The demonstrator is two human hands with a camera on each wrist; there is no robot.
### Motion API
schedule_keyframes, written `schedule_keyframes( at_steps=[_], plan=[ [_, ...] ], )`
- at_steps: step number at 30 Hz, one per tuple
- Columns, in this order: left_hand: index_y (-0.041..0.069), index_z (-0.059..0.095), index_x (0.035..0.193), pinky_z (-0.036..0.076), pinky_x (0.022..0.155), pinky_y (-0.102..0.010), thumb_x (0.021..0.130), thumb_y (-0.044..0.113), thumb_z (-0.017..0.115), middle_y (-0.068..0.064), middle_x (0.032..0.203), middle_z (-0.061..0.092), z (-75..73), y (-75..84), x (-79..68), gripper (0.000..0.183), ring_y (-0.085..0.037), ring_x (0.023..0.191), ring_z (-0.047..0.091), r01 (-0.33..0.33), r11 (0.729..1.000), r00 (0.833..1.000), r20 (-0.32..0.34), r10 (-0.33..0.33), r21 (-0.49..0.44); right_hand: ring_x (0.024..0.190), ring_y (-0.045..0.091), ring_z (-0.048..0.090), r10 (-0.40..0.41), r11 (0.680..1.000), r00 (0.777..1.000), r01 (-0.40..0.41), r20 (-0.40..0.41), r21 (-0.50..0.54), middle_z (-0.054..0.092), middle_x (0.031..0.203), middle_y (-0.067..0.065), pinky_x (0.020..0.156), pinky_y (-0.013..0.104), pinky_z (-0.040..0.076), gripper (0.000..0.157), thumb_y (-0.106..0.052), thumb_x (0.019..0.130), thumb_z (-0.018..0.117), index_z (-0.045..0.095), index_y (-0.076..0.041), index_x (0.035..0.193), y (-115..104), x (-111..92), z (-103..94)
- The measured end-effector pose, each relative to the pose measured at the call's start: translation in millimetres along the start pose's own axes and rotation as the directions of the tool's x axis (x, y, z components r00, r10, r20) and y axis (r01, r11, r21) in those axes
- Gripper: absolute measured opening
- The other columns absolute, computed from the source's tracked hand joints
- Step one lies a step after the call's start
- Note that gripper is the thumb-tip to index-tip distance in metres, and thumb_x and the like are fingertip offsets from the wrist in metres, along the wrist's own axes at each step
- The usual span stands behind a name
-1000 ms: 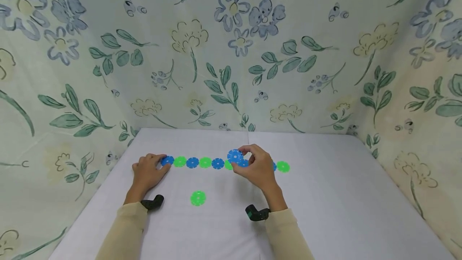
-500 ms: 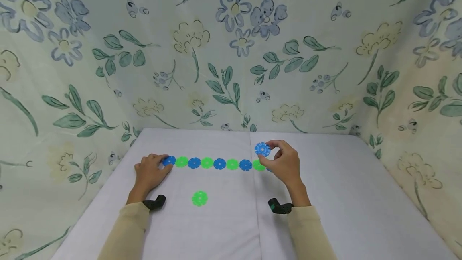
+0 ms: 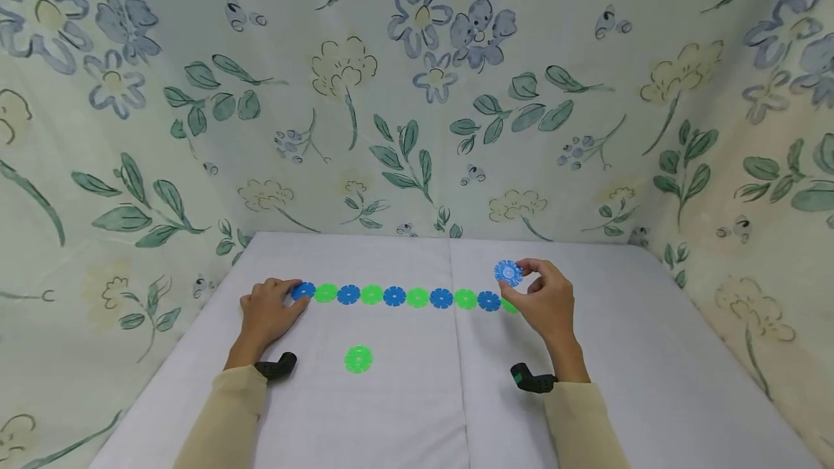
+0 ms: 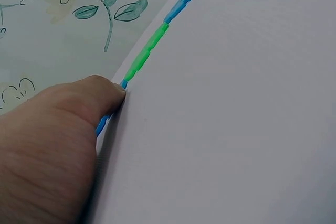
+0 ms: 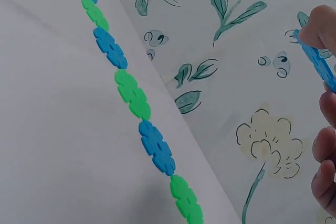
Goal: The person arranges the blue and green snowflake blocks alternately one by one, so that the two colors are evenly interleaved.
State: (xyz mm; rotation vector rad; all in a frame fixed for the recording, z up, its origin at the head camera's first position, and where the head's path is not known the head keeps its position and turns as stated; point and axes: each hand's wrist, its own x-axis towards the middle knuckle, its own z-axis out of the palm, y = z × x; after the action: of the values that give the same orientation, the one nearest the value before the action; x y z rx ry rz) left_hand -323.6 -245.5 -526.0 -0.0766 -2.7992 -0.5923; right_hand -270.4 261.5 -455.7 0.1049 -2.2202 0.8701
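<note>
A row of blue and green notched plastic discs (image 3: 394, 296) runs across the table, colours alternating. At its left end my left hand (image 3: 268, 313) holds the end blue disc (image 3: 303, 291) between thumb and index finger. In the left wrist view the thumb lies against that disc's edge. My right hand (image 3: 544, 302) pinches another blue disc (image 3: 508, 273) by its rim, raised above the row's right end. Below it, the row's last green disc (image 3: 510, 306) is partly hidden by the hand. That raised blue disc (image 5: 316, 59) appears edge-on in the right wrist view.
A single green disc (image 3: 358, 359) lies on the white-covered table (image 3: 391, 418), nearer me than the row. Floral fabric (image 3: 417, 129) hangs behind the table and along both sides. A cloth crease runs front to back near the middle.
My right hand has carried the pinched blue disc rightward along the row, from its middle to its right end. The left hand stays on the end blue disc.
</note>
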Motion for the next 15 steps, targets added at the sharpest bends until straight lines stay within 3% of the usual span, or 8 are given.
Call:
schedule_keyframes(
  at_steps=[8, 15],
  plan=[
    [0.016, 0.062, 0.137, 0.029, 0.092, -0.061, 0.093, 0.045, 0.066, -0.02, 0.127, 0.06, 0.8, -3.3, -1.0, 0.053, -0.041, 0.117, 0.05, -0.002, 1.0, 1.0, -0.008, 0.002, -0.009, 0.063, 0.014, 0.05, 0.073, 0.996, 0.997, -0.073, -0.016, -0.055, 0.069, 0.098, 0.006, 0.055, 0.023, 0.042, 0.044, -0.029, 0.074, 0.088, 0.07, -0.009, 0.109, 13, -3, -2.4],
    [0.015, 0.062, 0.137, 0.029, 0.092, -0.062, 0.092, 0.045, 0.066, -0.02, 0.127, 0.06, 0.5, -1.1, 0.7, 0.054, -0.041, 0.118, 0.05, -0.009, 1.0, 1.0, -0.007, 0.009, -0.005, 0.062, 0.013, 0.049, 0.122, 0.989, 0.989, -0.128, -0.083, -0.069, 0.068, 0.097, 0.005, 0.054, 0.02, 0.039, 0.044, -0.028, 0.073, 0.089, 0.072, -0.012, 0.111, 33, -7, -10.6]
  ],
)
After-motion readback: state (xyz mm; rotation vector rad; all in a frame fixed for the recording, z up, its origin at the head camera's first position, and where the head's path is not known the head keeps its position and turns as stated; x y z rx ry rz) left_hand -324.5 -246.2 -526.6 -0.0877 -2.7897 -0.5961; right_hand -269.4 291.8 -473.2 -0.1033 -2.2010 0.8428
